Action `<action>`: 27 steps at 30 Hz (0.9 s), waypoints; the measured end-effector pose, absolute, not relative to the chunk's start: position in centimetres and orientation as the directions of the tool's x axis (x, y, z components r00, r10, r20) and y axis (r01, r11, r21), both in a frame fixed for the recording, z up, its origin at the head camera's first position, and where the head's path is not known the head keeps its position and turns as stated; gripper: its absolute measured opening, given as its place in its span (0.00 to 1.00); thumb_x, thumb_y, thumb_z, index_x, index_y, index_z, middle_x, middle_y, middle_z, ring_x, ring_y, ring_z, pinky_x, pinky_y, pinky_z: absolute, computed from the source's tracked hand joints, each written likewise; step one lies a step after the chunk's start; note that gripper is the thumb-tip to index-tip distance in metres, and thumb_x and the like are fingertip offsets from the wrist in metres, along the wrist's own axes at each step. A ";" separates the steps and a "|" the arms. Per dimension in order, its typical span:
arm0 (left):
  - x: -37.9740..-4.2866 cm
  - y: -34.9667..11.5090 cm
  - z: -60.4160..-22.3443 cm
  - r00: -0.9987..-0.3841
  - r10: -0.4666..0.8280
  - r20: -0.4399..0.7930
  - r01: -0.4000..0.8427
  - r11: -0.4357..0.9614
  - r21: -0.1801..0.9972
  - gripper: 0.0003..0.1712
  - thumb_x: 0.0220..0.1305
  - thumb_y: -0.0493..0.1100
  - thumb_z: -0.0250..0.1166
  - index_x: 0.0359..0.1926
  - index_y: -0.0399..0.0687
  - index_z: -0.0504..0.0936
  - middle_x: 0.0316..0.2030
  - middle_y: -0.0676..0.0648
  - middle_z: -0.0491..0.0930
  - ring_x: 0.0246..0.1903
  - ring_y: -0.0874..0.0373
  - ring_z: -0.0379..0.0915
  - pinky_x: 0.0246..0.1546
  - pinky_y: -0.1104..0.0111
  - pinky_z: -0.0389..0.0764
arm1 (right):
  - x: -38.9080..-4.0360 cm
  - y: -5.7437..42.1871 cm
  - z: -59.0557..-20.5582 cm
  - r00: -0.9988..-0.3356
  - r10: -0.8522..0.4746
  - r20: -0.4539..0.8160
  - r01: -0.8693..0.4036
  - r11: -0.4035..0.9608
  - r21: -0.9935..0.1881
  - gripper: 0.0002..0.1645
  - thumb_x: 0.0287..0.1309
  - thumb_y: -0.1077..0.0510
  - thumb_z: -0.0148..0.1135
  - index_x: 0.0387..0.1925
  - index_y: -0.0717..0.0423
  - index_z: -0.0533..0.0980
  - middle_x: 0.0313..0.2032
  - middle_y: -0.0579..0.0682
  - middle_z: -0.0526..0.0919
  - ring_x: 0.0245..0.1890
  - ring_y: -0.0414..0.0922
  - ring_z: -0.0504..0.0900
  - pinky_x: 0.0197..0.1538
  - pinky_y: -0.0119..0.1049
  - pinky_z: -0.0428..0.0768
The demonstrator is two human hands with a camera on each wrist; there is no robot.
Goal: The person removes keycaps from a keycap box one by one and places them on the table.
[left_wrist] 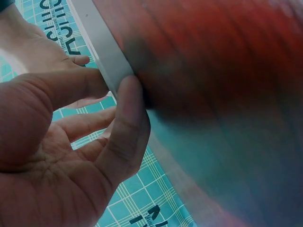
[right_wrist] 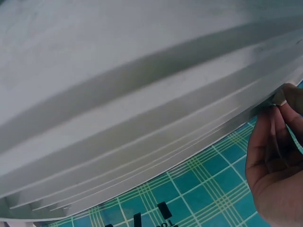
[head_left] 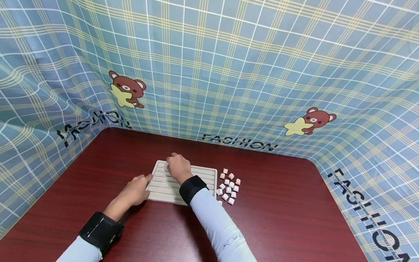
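Note:
A cream-white tray (head_left: 163,187) with several parallel ridges lies on the table. My left hand (head_left: 136,190) holds its left edge; in the left wrist view the thumb and a finger of that hand (left_wrist: 71,137) meet at the tray's rim (left_wrist: 111,61). Over the tray's far left corner is my right hand (head_left: 179,167). A small pale keycap (right_wrist: 280,98) shows between the thumb and fingertips of the right hand (right_wrist: 279,156), partly hidden by them. Loose keycaps (head_left: 228,189), white and pale pink, lie just right of the tray.
The dark red wooden table (head_left: 288,203) meets a blue checked cloth (head_left: 229,72) that hangs at the back and both sides. My right forearm (head_left: 216,222) crosses the tray's near right part and hides some of it. One keycap (head_left: 220,202) sits close beside that sleeve.

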State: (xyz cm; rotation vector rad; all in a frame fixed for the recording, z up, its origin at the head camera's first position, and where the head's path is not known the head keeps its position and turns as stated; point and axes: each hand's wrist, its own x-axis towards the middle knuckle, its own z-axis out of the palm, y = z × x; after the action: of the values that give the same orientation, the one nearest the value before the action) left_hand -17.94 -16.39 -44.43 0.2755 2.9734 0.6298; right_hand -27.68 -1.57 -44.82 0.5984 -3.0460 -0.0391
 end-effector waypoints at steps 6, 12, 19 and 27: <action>-18.0 -16.5 -44.5 -0.979 0.199 -0.037 0.167 0.897 0.409 0.32 0.54 0.32 0.65 0.61 0.27 0.71 0.46 0.27 0.76 0.46 0.33 0.77 0.42 0.47 0.79 | -27.7 -1.6 -45.0 -0.926 -0.372 0.056 -0.371 0.928 0.027 0.15 0.68 0.46 0.55 0.52 0.37 0.82 0.59 0.37 0.78 0.54 0.37 0.80 0.40 0.38 0.84; -18.0 -16.5 -44.6 -0.979 0.199 -0.044 0.163 0.897 0.410 0.32 0.54 0.32 0.64 0.61 0.27 0.71 0.47 0.27 0.76 0.47 0.33 0.77 0.43 0.47 0.79 | -27.7 -1.4 -45.2 -0.924 -0.377 0.063 -0.376 0.926 0.022 0.15 0.69 0.46 0.54 0.52 0.37 0.82 0.59 0.38 0.78 0.54 0.38 0.80 0.40 0.38 0.84; -18.0 -16.4 -44.5 -0.978 0.202 -0.059 0.161 0.899 0.408 0.31 0.55 0.32 0.64 0.62 0.27 0.71 0.48 0.27 0.75 0.48 0.31 0.76 0.45 0.46 0.79 | -27.2 0.0 -44.4 -0.909 -0.407 0.084 -0.411 0.911 -0.028 0.14 0.68 0.48 0.55 0.50 0.40 0.82 0.58 0.41 0.80 0.49 0.37 0.83 0.38 0.33 0.83; -18.1 -16.4 -44.5 -0.977 0.197 -0.078 0.150 0.902 0.405 0.33 0.56 0.33 0.64 0.63 0.27 0.69 0.50 0.26 0.74 0.50 0.32 0.75 0.46 0.47 0.79 | -25.3 3.3 -42.8 -0.839 -0.512 0.187 -0.534 0.839 -0.101 0.10 0.64 0.51 0.61 0.44 0.45 0.84 0.41 0.44 0.82 0.38 0.39 0.84 0.34 0.31 0.81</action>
State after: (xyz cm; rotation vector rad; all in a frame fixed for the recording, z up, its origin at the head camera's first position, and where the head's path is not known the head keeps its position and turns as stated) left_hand -18.09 -16.39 -44.48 0.2700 2.9491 0.6137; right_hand -25.26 3.34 -42.78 0.8200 -2.8650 0.2240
